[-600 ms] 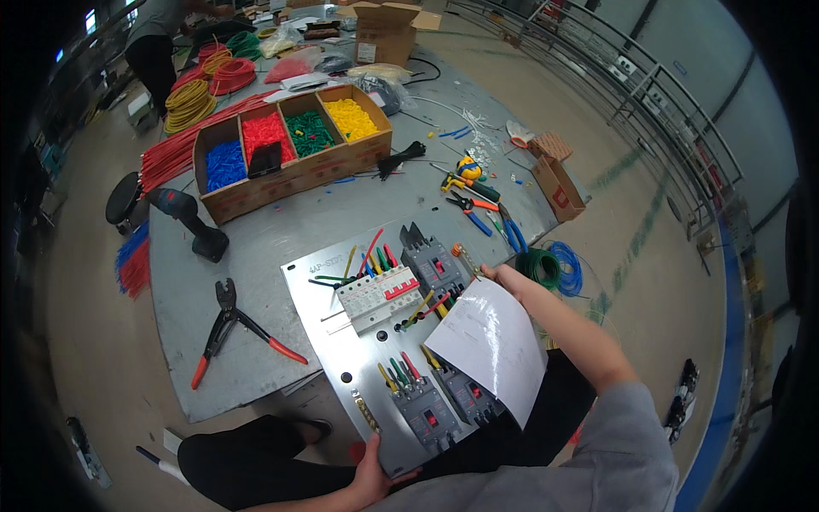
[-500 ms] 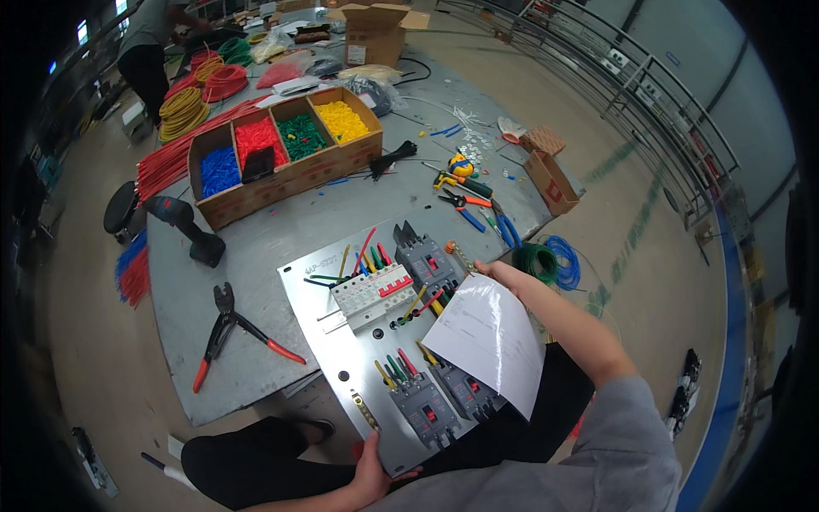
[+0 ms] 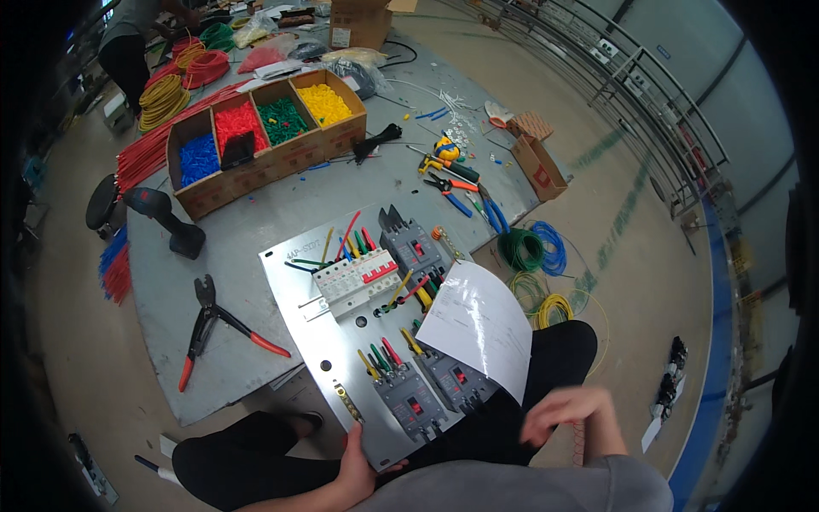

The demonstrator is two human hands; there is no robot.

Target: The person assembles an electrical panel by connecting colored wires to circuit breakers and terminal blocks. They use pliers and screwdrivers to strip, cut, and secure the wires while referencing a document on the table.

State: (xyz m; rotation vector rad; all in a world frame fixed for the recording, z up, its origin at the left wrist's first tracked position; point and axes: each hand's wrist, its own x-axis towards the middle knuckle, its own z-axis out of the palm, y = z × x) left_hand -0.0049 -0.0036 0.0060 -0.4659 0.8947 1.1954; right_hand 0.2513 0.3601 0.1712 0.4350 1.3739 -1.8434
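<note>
Even, bright daylight flooding in; metal panel (image 3: 341, 350) glaring softly. My right grip (image 3: 567, 410) blurring. Fisheye bending railings, black vignette closing around rim.

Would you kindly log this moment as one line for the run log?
left hand: grips metal panel near edge | right hand: empty, blurred, beside paper sheet | paper sheet: lies on panel's breakers

Grey sleeves (bare below the elbow); black trousers (image 3: 256, 465).
</note>
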